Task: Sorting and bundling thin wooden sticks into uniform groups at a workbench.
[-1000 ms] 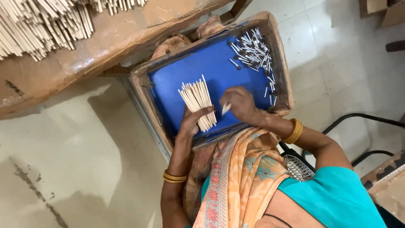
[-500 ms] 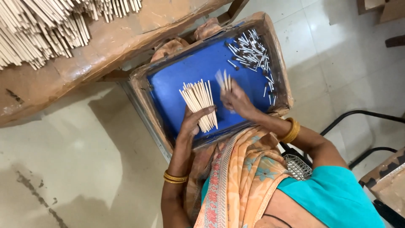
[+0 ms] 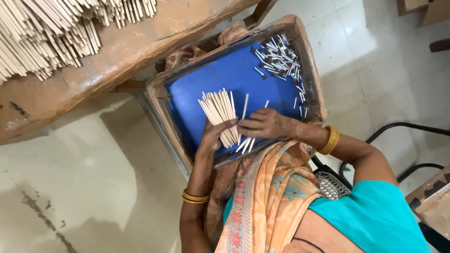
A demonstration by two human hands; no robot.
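Sticks (image 3: 219, 112), thin, pale and fanned into a loose bundle, lie near the middle of a blue tray (image 3: 220, 70) that rests on the person's lap. Left hand (image 3: 211, 143) sits at the tray's near edge, fingers curled around the lower ends of the bundle, pinching them together so the upper ends splay across the blue surface. That hold seems meant to keep the bundle in one place while single pieces are added or taken.

Right hand (image 3: 265, 124) lies flat just beside the bundle, on its right, fingers pressed down over two or three loose sticks (image 3: 245, 122) that stick out above and below the hand. These appear held against the tray rather than lifted.

At the tray's far right corner, well apart from both hands, is a heap of short dark-tipped sticks (image 3: 280, 60), some scattered down the right edge. Between that heap and the bundle the blue surface is bare, giving the right hand room to travel.

The tray has a raised brown rim (image 3: 159, 112) on all sides, which likely stops sticks rolling off. Beyond the tray's far edge stands a brown paper-covered table (image 3: 93, 70) carrying a large pile of long pale sticks (image 3: 42, 33). To the tray's left lies pale floor (image 3: 84, 187).
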